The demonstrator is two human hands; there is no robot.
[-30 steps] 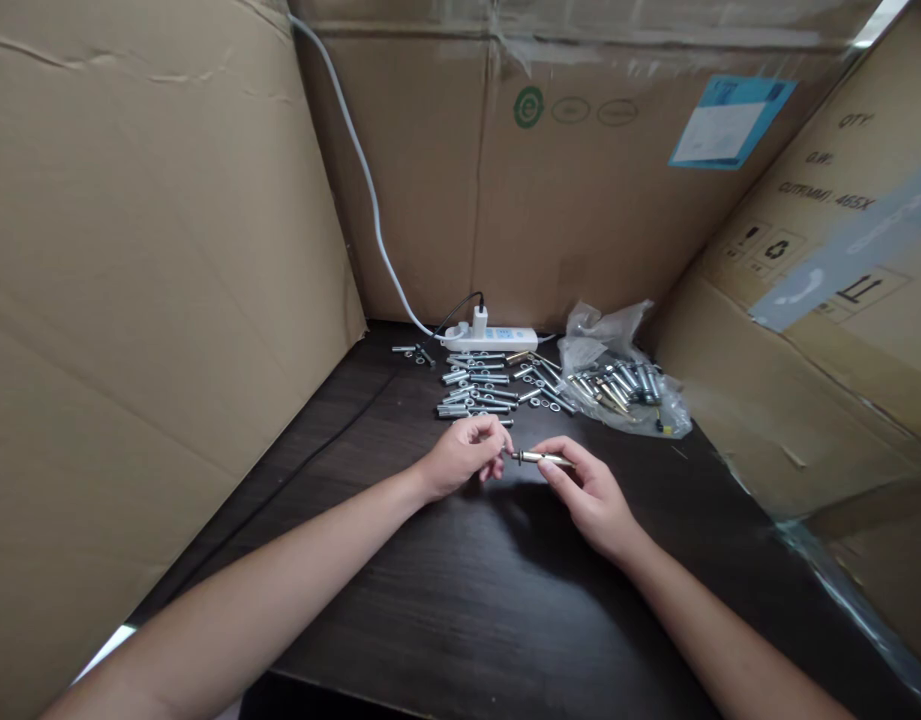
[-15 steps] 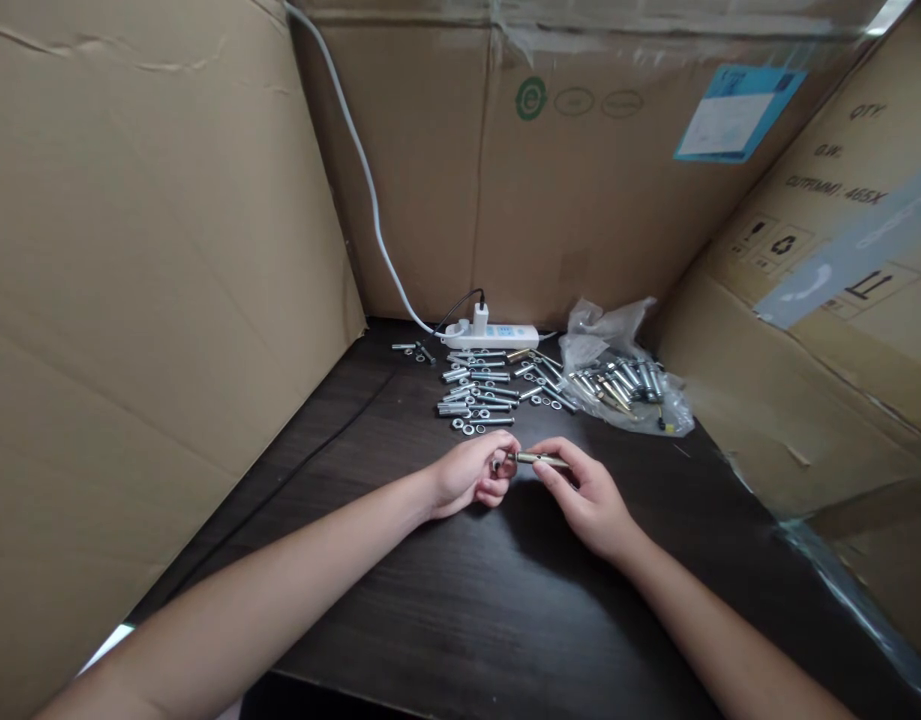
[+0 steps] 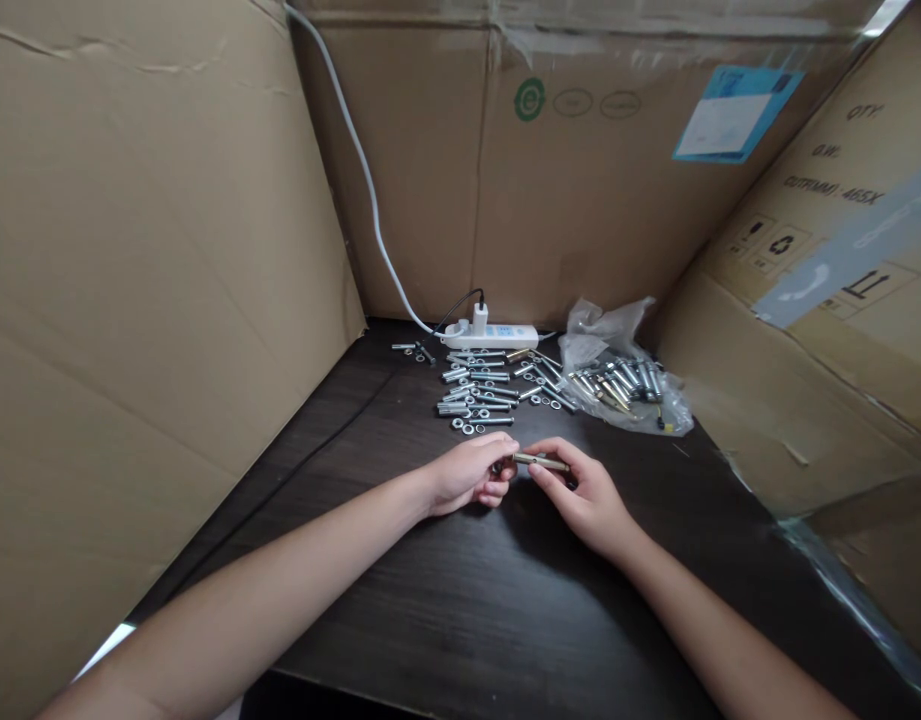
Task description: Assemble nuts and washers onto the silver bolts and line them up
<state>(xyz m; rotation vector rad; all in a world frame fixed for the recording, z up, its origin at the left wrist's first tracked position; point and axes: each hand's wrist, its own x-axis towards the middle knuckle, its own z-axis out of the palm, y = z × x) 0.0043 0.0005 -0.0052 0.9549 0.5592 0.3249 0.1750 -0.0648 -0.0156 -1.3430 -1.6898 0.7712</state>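
Observation:
My right hand (image 3: 589, 496) pinches a brass-coloured anchor bolt (image 3: 544, 462), held level just above the dark table (image 3: 445, 600). My left hand (image 3: 469, 472) is curled at the bolt's left end, fingers closed around the tip; what they grip there is too small to name. Behind the hands lies a heap of loose silver bolts, sleeves and washers (image 3: 479, 390). A clear plastic bag (image 3: 623, 375) with more bolts sits to the right of the heap.
A white power strip (image 3: 491, 335) with a plugged-in black adapter lies against the back cardboard wall, and its white cable (image 3: 362, 170) runs up the corner. Cardboard walls stand on the left, back and right. A thin black cable (image 3: 310, 455) crosses the table's left side.
My left hand has closed in from a raised pinch onto the left end of the bolt. The right hand and the bolt have barely moved.

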